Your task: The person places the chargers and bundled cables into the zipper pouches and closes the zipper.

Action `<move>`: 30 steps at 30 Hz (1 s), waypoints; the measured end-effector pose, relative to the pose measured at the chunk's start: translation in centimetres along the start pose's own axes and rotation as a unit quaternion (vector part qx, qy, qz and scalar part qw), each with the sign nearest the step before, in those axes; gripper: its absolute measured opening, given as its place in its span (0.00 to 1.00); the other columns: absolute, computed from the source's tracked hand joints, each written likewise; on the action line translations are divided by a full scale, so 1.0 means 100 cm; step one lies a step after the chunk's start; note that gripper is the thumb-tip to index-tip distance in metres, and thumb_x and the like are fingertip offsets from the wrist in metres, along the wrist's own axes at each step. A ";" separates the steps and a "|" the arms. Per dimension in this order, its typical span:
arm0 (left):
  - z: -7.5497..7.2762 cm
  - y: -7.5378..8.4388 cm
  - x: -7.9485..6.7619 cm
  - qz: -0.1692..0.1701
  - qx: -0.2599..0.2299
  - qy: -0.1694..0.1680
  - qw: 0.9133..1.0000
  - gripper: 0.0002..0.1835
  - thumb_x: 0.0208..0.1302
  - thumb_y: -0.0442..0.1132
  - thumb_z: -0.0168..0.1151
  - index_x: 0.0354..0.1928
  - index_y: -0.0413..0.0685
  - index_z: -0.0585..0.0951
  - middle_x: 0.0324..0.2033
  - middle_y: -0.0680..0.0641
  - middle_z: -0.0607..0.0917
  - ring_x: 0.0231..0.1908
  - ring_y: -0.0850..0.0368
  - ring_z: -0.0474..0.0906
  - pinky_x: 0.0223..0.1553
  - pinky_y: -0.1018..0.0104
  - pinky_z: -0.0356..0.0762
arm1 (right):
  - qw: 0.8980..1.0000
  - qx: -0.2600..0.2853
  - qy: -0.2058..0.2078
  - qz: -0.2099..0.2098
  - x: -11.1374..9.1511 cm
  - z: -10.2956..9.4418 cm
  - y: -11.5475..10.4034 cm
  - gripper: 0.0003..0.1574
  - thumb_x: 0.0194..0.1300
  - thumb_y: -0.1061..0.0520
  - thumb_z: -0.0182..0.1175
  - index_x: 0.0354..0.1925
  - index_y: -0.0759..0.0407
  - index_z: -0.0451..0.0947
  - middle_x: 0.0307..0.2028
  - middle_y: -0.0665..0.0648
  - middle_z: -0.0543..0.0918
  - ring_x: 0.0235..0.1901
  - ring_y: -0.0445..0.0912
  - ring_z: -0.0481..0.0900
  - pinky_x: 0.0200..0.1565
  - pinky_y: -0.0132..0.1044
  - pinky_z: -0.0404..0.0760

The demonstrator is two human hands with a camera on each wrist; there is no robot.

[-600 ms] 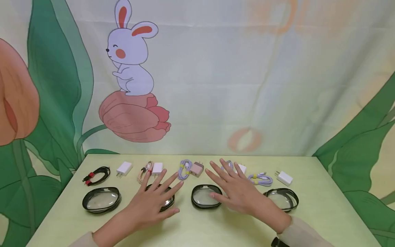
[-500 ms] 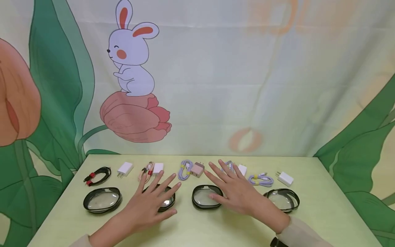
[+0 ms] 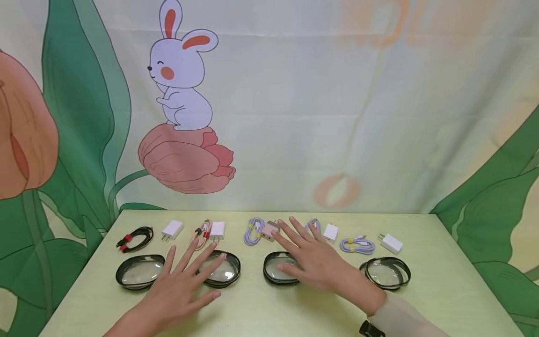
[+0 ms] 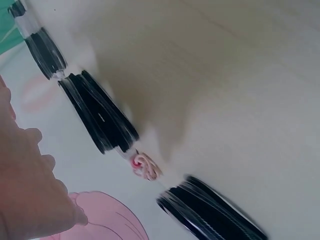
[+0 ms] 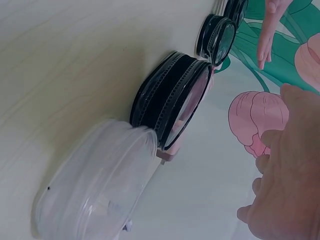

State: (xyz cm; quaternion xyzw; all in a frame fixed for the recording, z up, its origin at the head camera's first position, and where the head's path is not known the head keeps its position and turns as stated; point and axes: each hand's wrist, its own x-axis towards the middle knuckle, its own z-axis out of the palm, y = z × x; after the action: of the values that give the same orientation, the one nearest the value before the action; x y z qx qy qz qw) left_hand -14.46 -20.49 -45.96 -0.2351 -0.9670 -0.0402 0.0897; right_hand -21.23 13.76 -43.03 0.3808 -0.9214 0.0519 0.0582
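Observation:
My left hand (image 3: 174,290) hovers palm-down with fingers spread, overlapping the edges of two clear oval pouches with black trim, the leftmost pouch (image 3: 136,274) and its neighbour (image 3: 227,271). Likewise spread, my right hand (image 3: 320,263) is over the table and partly covers a third such pouch (image 3: 274,271). Neither hand holds anything. Another black-trimmed pouch (image 3: 390,274) lies beside the right forearm. The right wrist view also shows a whitish translucent case (image 5: 95,185), which the right hand and forearm hide in the head view.
Along the back lie a black cable (image 3: 149,237), a pink cable (image 3: 204,236) and lavender cables such as the coiled one (image 3: 364,247). Between them are white plug chargers, including one at right (image 3: 391,243), and a brownish-pink charger (image 3: 268,230). A printed curtain (image 3: 286,117) hangs behind.
My left hand has shifted left and toward me, uncovering more of the second pouch. My right hand has drifted slightly left, baring a white charger and covering part of the pinkish one.

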 end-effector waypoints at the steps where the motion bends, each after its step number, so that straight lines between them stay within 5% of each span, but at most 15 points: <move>1: 0.000 -0.002 -0.002 -0.004 -0.002 -0.002 1.000 0.38 0.70 0.69 0.52 0.78 0.69 0.63 0.79 0.54 0.55 0.80 0.47 0.33 0.72 0.30 0.32 | 1.000 0.003 0.000 -0.001 0.001 0.000 -0.001 0.45 0.77 0.30 0.43 0.81 0.45 0.47 0.81 0.47 0.41 0.80 0.50 0.36 0.75 0.62 0.45; 8: 0.002 -0.012 -0.016 -0.013 -0.003 0.014 1.000 0.37 0.70 0.67 0.53 0.78 0.68 0.62 0.79 0.53 0.56 0.80 0.50 0.31 0.72 0.42 0.15 | 1.000 0.024 -0.001 -0.008 0.009 0.002 -0.007 0.46 0.77 0.29 0.41 0.81 0.49 0.48 0.81 0.48 0.37 0.80 0.51 0.39 0.76 0.59 0.45; 12: 0.003 -0.017 -0.022 -0.015 -0.006 0.030 0.999 0.37 0.70 0.66 0.54 0.78 0.67 0.63 0.79 0.52 0.58 0.80 0.50 0.32 0.74 0.39 0.21 | 0.999 0.033 -0.015 -0.004 0.013 0.003 -0.010 0.47 0.77 0.26 0.36 0.82 0.46 0.44 0.81 0.47 0.35 0.80 0.49 0.39 0.76 0.58 0.46; 15: 0.003 -0.021 -0.026 -0.023 -0.006 0.023 0.999 0.37 0.71 0.66 0.53 0.78 0.67 0.63 0.79 0.53 0.57 0.80 0.49 0.33 0.73 0.35 0.26 | 0.999 0.042 -0.027 -0.002 0.017 0.004 -0.013 0.47 0.77 0.26 0.35 0.82 0.43 0.41 0.81 0.47 0.35 0.80 0.48 0.37 0.76 0.58 0.47; 22: 0.003 -0.030 -0.035 -0.039 0.007 -0.003 0.999 0.37 0.72 0.67 0.51 0.78 0.66 0.62 0.80 0.54 0.54 0.79 0.53 0.25 0.70 0.49 0.09 | 0.998 0.046 -0.030 -0.019 0.027 0.006 -0.022 0.46 0.78 0.28 0.38 0.82 0.46 0.44 0.82 0.49 0.39 0.80 0.49 0.36 0.75 0.60 0.50; 30: 0.000 -0.037 -0.043 -0.064 0.001 -0.017 0.998 0.38 0.72 0.67 0.51 0.79 0.64 0.62 0.80 0.52 0.53 0.80 0.46 0.32 0.72 0.29 0.34 | 0.998 0.025 -0.032 -0.042 0.039 0.010 -0.033 0.42 0.79 0.30 0.37 0.82 0.40 0.46 0.82 0.51 0.43 0.80 0.51 0.33 0.76 0.56 0.46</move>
State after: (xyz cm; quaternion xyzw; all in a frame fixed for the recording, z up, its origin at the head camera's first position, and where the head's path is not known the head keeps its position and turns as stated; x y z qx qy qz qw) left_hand -12.44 -25.70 -46.96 -0.1731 -0.9815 -0.0413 0.0705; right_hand -21.71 8.57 -43.27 0.4221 -0.9043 0.0604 0.0217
